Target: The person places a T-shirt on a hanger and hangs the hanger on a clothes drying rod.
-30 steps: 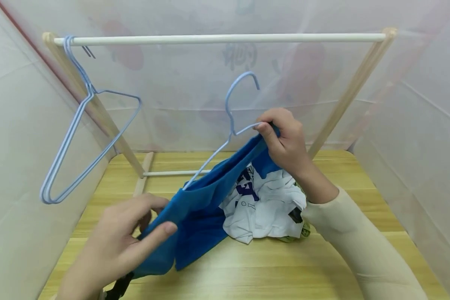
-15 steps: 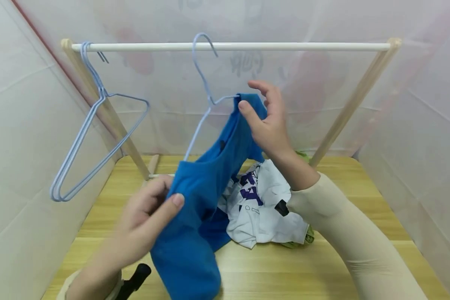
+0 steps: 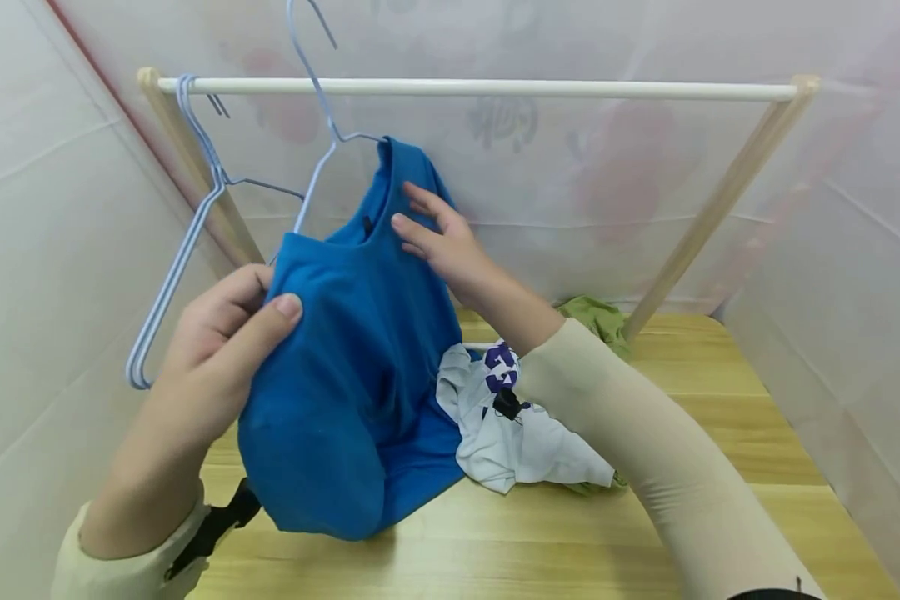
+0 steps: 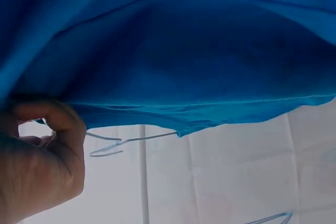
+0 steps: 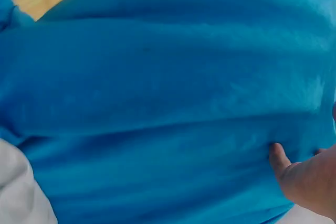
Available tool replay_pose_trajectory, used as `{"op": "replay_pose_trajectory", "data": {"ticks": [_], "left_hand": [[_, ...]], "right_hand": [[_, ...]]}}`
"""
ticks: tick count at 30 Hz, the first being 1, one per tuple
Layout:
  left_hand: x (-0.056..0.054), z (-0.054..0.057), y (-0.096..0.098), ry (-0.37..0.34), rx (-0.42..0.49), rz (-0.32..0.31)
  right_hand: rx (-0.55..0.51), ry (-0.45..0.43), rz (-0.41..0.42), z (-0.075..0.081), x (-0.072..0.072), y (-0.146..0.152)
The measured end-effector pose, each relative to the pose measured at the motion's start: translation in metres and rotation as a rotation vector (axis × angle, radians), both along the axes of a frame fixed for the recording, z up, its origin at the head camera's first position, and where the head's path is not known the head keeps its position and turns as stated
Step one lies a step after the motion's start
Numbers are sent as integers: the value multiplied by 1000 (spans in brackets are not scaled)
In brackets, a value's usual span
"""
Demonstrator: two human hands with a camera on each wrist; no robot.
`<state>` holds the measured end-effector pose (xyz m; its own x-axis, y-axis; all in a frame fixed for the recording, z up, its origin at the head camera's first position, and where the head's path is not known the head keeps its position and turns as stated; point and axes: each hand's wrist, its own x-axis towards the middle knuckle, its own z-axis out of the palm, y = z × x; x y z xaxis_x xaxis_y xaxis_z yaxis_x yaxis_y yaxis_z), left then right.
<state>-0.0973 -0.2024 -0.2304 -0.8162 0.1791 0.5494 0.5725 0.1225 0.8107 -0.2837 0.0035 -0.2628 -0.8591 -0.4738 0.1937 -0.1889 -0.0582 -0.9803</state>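
Note:
A blue T-shirt (image 3: 345,333) hangs on a light blue wire hanger (image 3: 317,179), whose neck and hook rise out of the collar. In the head view the hook overlaps the rack's rod and leaves the top of the frame. My left hand (image 3: 217,350) pinches the shirt's left shoulder, thumb in front and fingers behind. The left wrist view has that hand (image 4: 47,161) gripping the cloth from beneath, its fingertips hidden. With fingers spread, my right hand (image 3: 457,250) is at the shirt's chest; the right wrist view shows its thumb against the fabric (image 5: 157,77).
A white rod (image 3: 540,88) on wooden legs spans the back. Several matching hangers (image 3: 187,242) hang at its left end. A crumpled white shirt (image 3: 510,450) with dark print and a green garment (image 3: 596,321) lie on the wooden table (image 3: 690,467).
The shirt and hanger have risen and moved left, bringing the hook up past the rod. My right hand has released the collar and moved left onto the shirt front.

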Motion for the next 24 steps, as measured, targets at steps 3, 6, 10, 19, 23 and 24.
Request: {"op": "replay_pose_trajectory", "data": {"ticks": [3,6,10,19,23,24], "left_hand": [[-6,7,-9,-32,-2,-1],[-13,12,-16,-72,30,-12],[-17,15,-22,-108,38,35],[-24,10,-25,-169,-42,92],[-26,2,-24,-166,-88,100],[-26,1,-24,-160,-100,102]], "right_hand": [[43,-25,16,-1,-1,-10],[87,-29,31,-4,0,-18],[143,-20,34,-9,-1,-30],[224,-30,-1,-23,-3,-46],[243,-37,0,-31,-4,-46],[245,-39,4,-33,-4,-46]]}}
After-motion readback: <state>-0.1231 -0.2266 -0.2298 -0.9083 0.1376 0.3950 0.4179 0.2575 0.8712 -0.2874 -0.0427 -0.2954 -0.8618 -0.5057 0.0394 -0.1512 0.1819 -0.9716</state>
